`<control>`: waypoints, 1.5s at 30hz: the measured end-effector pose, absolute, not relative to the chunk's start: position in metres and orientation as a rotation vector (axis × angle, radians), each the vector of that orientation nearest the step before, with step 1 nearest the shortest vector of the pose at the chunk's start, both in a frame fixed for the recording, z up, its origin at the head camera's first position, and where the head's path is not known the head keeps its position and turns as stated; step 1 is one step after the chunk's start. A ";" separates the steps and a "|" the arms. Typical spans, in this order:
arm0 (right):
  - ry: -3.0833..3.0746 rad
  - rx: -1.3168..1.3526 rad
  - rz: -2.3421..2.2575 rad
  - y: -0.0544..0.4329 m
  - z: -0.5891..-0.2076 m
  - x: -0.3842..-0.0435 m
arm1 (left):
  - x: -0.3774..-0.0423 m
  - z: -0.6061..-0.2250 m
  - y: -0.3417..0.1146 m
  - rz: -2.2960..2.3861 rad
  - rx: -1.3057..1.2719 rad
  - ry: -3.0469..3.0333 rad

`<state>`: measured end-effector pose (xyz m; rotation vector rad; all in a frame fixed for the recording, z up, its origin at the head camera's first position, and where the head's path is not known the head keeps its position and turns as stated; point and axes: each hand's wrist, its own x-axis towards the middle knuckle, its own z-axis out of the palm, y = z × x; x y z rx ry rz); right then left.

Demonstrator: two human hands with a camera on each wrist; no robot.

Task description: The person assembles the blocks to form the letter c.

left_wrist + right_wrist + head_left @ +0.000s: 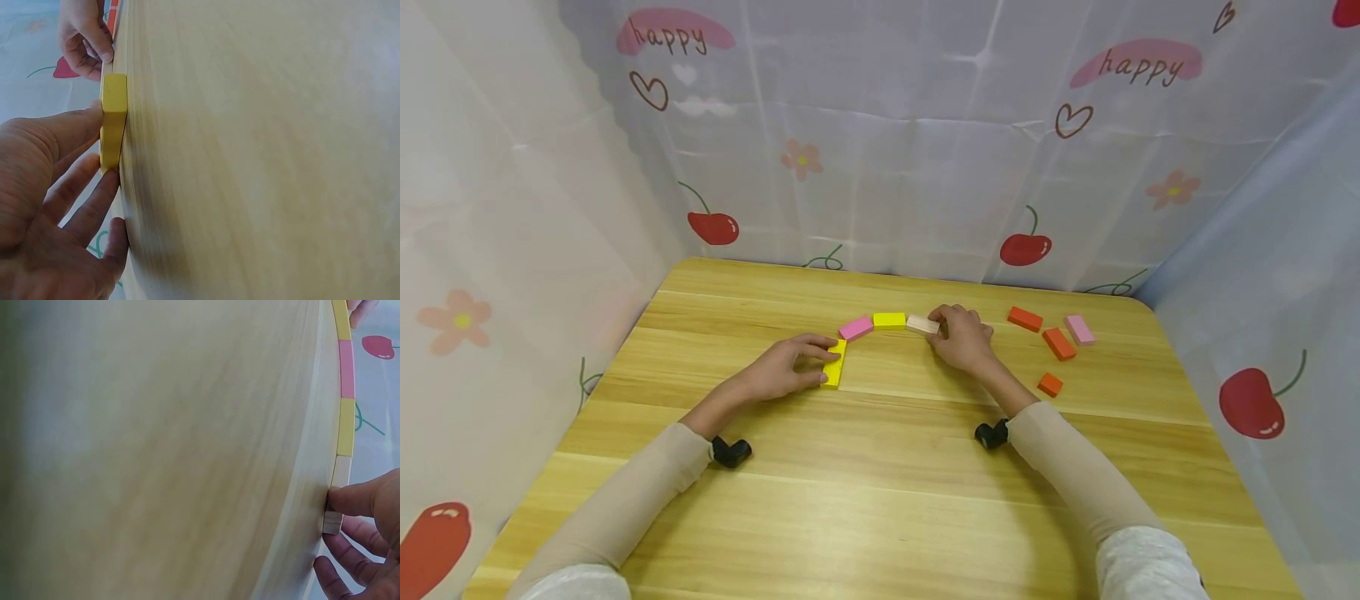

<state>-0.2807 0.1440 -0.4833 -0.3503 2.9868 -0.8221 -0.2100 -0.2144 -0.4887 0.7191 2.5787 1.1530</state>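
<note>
Toward the left end of a curved row of blocks, my left hand (786, 367) holds a yellow block (836, 371) between thumb and fingers. In the left wrist view that yellow block (114, 94) lies flat on the table, the thumb along its side. A pink block (856, 328) comes after it, then a second yellow block (890, 321). At the row's right end is a plain wooden block (921, 324), pinched by my right hand (964, 337). The right wrist view has the thumb on the wooden block (340, 472), whose far end shows between thumb and fingers.
Right of the right hand lie two longer orange-red blocks (1025, 318), a light pink block (1080, 330) and a short orange block (1050, 384). The wooden table (865, 500) meets printed curtains (910, 192) at the back and sides.
</note>
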 end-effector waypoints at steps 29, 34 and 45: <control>2.968 -0.374 -0.820 0.149 -0.484 -0.279 | -0.212 -0.490 -0.214 1.158 0.720 2.571; 2.930 -0.380 -0.893 0.156 -0.483 -0.278 | -0.212 -0.489 -0.214 1.167 0.720 2.567; 2.893 -0.407 -0.985 0.192 -0.481 -0.275 | -0.212 -0.488 -0.214 1.153 0.727 2.579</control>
